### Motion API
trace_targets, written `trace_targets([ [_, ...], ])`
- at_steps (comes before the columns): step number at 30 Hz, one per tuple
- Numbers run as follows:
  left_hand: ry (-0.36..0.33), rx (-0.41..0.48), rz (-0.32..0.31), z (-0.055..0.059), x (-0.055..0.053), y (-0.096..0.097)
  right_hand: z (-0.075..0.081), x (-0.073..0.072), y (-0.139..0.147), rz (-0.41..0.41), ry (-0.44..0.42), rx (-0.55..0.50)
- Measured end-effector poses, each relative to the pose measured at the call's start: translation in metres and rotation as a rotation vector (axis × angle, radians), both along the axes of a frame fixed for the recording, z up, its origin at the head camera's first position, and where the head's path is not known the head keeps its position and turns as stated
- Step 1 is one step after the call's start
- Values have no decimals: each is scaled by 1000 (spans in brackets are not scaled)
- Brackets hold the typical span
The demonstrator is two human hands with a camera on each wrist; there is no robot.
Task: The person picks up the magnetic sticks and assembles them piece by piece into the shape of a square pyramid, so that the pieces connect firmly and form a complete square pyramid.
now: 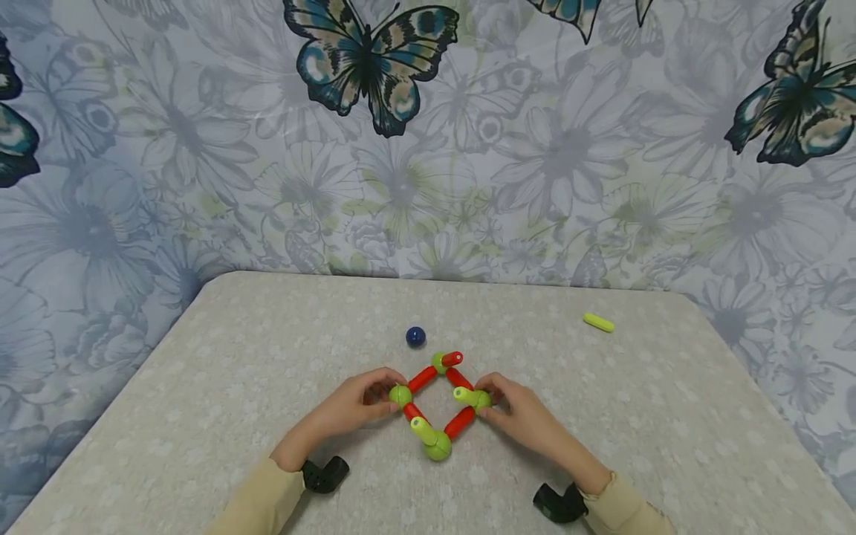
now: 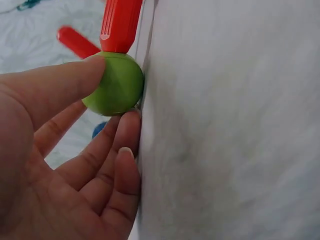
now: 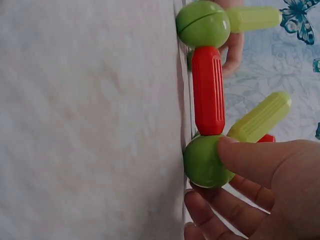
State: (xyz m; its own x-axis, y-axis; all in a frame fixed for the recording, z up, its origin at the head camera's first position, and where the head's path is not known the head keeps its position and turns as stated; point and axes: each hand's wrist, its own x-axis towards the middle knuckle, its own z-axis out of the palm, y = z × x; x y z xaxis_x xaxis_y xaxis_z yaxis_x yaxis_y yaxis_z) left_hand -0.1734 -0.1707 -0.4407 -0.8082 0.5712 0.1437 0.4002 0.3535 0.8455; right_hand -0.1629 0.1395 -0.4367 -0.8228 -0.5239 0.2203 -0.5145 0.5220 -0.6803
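A four-sided frame of red rods (image 1: 460, 422) and green balls lies on the table between the two hands. My left hand (image 1: 351, 405) pinches the left green ball (image 1: 400, 395) between thumb and fingers. On the opposite side, my right hand (image 1: 524, 416) grips the right green ball (image 3: 207, 161). A yellow-green rod (image 3: 262, 116) juts up from that ball, and another yellow-green rod (image 1: 422, 429) rises from the near green ball (image 1: 438, 447). At the far green ball (image 1: 438, 362), a short red rod (image 1: 452, 358) sticks up.
Beyond the frame sits a dark blue ball (image 1: 416, 337). A loose yellow-green rod (image 1: 598, 322) lies near the table's far right. The light patterned tabletop (image 1: 301, 327) meets a butterfly-and-flower backdrop (image 1: 401, 200) at its back edge.
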Motion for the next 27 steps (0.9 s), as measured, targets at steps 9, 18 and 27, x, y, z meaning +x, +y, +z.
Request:
trace_targets([
  [9, 12, 39, -91, 0, 12, 8, 0, -33, 8, 14, -101, -13],
  [18, -45, 54, -99, 0, 11, 9, 4, -60, -2, 47, -90, 15],
  [27, -71, 64, -101, -4, 16, 10, 2, -62, -4, 84, -133, 4],
])
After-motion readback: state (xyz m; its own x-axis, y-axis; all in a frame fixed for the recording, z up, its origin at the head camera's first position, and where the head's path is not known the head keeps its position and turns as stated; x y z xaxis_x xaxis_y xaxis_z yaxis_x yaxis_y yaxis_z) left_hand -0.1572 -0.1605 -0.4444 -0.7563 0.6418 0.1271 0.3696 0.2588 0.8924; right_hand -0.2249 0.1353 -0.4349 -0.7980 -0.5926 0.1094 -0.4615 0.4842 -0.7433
